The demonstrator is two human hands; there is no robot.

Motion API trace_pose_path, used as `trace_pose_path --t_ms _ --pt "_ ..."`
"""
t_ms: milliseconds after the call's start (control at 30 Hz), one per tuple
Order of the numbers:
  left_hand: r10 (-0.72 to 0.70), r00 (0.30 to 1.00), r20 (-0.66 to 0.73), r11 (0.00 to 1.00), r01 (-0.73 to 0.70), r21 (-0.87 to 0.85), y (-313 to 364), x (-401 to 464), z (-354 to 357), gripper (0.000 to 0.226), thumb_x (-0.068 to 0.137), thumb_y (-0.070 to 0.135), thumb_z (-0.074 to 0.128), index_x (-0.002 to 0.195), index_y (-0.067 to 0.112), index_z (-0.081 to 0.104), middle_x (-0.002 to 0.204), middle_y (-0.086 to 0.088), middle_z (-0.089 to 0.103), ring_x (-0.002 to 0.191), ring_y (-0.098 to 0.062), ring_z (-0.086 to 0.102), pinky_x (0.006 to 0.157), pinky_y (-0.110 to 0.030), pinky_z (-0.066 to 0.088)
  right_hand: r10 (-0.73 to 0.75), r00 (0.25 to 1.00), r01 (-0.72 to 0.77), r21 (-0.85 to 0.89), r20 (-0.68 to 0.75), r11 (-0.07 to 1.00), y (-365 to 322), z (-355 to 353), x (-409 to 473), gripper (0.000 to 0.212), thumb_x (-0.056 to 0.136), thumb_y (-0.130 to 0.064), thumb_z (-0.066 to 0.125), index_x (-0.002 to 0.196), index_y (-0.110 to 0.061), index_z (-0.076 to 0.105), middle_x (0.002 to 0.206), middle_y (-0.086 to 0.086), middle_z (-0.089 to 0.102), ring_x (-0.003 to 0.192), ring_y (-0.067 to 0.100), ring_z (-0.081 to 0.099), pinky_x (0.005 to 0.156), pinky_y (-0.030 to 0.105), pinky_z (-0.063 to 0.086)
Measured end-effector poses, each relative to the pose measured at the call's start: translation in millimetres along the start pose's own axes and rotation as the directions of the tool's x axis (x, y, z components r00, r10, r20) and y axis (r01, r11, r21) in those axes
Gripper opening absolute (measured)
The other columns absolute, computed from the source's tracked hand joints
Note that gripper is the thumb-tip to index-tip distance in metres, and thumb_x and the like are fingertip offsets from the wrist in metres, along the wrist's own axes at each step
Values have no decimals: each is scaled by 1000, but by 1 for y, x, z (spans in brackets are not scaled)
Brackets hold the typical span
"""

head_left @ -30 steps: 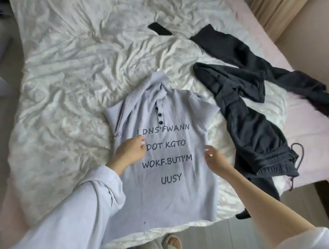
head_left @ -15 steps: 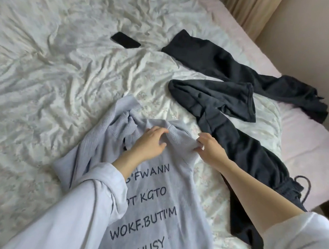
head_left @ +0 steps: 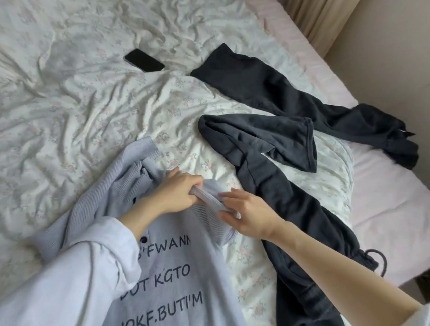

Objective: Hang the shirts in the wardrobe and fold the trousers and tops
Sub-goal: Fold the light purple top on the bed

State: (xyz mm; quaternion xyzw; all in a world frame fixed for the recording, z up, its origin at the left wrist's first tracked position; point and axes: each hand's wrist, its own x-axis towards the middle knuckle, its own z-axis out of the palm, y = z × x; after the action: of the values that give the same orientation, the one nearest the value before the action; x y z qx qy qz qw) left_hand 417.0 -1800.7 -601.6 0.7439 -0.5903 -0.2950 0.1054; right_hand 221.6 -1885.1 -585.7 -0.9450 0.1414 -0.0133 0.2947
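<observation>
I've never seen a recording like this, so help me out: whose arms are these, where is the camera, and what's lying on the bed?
No machine here: a person wears a camera on the head, looking down at their own arms. The left hand and right hand both pinch a sleeve edge of a pale lavender top with printed letters, apparently folding it. It lies on a crumpled floral sheet. Beside it sprawl dark trousers with a drawstring, another dark garment further off, and a black phone.
</observation>
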Motion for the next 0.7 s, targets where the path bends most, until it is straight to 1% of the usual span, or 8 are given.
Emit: trace_pose_path --t_ms 67,133,167,233,400,500,567,700 --pt "-37 999 -6 998 37 -51 -3 -6 -2 34 81 15 61 66 32 35 64 5 49 91 -23 48 103 -28 16 80 985 -73 -55 155 996 3 -4 -1 26 90 -30 57 79 -14 39 64 -2 46 79 28 56 92 22 30" --pt "-58 998 -23 991 55 -119 -2 -13 -3 36 82 23 65 64 29 34 65 5 45 89 -23 44 83 -31 29 167 960 -130 -169 224 977 9 -12 -5 29 88 -39 55 87 -12 45 66 -1 45 85 27 56 91 17 26" --pt "-69 997 -33 986 63 -153 -1 -16 -4 37 82 27 67 64 27 34 66 4 43 83 -19 42 72 -27 30 193 952 -138 -229 237 964 12 -16 -6 29 88 -43 54 88 -14 46 67 -1 47 88 27 57 100 20 26" --pt "-72 996 -54 978 60 -202 -1 -20 -5 39 82 30 69 63 26 35 63 4 40 70 -12 38 61 -22 27 233 934 -136 -334 270 933 16 -28 -8 31 86 -48 50 78 -20 42 62 -7 47 79 23 56 106 29 24" --pt "-197 979 -48 960 183 -210 -12 -40 -14 36 82 30 70 64 22 39 59 4 42 59 -15 41 57 -29 28 443 835 -215 -548 327 809 33 -65 -37 38 82 -55 44 60 -26 33 62 -9 46 70 17 48 87 31 31" --pt "-202 979 -15 973 199 -115 1 -43 -20 35 82 34 67 65 26 38 60 5 45 62 -14 45 55 -27 28 507 838 -384 -442 202 811 32 -81 -53 38 82 -52 48 58 -28 32 59 -13 44 72 16 48 99 31 28" --pt "-184 983 13 982 184 -42 16 -38 -20 34 84 36 64 66 25 37 61 7 47 64 -9 45 54 -25 26 507 862 -454 -415 20 788 26 -85 -61 28 82 -42 47 60 -27 41 62 -10 52 78 17 54 104 32 23" --pt "-195 980 30 981 194 23 36 -25 -21 36 86 39 60 66 28 33 62 9 43 67 -16 43 57 -30 27 446 833 -553 -469 -327 689 25 -100 -82 7 73 -25 50 75 -19 53 71 -7 65 86 19 55 99 37 19"
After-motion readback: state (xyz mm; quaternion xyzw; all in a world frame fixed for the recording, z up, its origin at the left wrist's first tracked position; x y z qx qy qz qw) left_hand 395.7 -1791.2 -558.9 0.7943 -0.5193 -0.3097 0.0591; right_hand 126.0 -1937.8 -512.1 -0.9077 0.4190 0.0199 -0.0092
